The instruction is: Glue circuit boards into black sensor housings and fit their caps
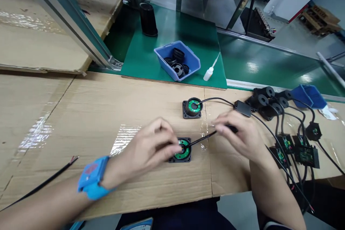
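Note:
A square black housing [188,157] with a round green circuit board [179,155] inside lies on the cardboard in front of me. My left hand [155,145], with a blue wristband, reaches over it, thumb and fingers pinched at the board's centre. What they pinch is hidden by the fingertips. From that centre a black cable [201,139] runs up to the right, into my right hand [239,129]. The right fingers are closed round it near a dark piece [231,128], partly covered. A second such housing [192,114], its cable [217,98] attached, stands just behind.
A blue bin [194,65] of black parts and a white needle bottle [208,74] stand on the green mat [194,25]. To the right are black cylinders [260,101], cabled circuit boards [306,155] and another blue bin [308,96]. A loose cable [51,178] lies left.

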A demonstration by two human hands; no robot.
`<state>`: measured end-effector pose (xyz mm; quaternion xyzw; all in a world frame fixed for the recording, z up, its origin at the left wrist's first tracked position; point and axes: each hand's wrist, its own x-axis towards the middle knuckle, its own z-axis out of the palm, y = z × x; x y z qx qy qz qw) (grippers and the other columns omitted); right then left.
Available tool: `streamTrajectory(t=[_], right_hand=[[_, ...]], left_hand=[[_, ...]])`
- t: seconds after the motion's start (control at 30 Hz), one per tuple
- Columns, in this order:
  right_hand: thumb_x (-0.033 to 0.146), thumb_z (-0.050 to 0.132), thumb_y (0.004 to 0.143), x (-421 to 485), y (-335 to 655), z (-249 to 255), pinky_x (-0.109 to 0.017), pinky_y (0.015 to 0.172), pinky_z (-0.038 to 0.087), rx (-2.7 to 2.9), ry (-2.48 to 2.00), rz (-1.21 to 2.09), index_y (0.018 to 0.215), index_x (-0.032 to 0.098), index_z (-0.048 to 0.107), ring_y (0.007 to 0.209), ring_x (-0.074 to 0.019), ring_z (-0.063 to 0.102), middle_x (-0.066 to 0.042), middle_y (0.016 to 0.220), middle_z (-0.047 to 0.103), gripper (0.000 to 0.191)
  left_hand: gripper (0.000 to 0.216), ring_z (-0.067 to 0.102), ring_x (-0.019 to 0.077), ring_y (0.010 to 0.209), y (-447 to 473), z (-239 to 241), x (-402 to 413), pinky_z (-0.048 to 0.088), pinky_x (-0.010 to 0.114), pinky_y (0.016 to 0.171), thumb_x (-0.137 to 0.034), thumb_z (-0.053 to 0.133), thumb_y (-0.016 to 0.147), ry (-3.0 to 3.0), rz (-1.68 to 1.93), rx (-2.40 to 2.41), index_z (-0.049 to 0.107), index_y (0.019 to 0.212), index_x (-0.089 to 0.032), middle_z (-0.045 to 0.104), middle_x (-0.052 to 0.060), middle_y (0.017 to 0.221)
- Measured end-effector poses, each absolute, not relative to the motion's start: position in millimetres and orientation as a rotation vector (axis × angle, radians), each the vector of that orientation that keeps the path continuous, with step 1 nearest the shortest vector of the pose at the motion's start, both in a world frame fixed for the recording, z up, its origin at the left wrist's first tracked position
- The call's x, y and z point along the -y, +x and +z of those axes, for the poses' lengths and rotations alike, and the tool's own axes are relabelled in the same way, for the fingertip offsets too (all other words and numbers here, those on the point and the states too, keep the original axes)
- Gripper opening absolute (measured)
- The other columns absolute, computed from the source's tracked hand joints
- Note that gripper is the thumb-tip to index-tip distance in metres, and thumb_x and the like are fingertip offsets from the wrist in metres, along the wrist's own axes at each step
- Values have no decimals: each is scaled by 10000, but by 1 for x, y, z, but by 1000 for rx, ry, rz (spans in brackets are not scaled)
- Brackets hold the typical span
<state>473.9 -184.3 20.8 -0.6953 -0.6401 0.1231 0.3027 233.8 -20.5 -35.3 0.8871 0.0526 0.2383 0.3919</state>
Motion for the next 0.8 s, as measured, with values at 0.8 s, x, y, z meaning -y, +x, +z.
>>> streamTrajectory(t=[0.8], right_hand=[[227, 699, 928, 157, 449, 2, -324, 682, 495, 1816, -1758, 100, 986, 203, 721, 751, -149, 596, -37, 819, 656, 67]], left_hand=[[287, 649, 185, 1163, 244, -68, 2, 555, 303, 979, -347, 681, 951, 2295, 632, -34, 628, 1179, -182, 665, 81, 1271]])
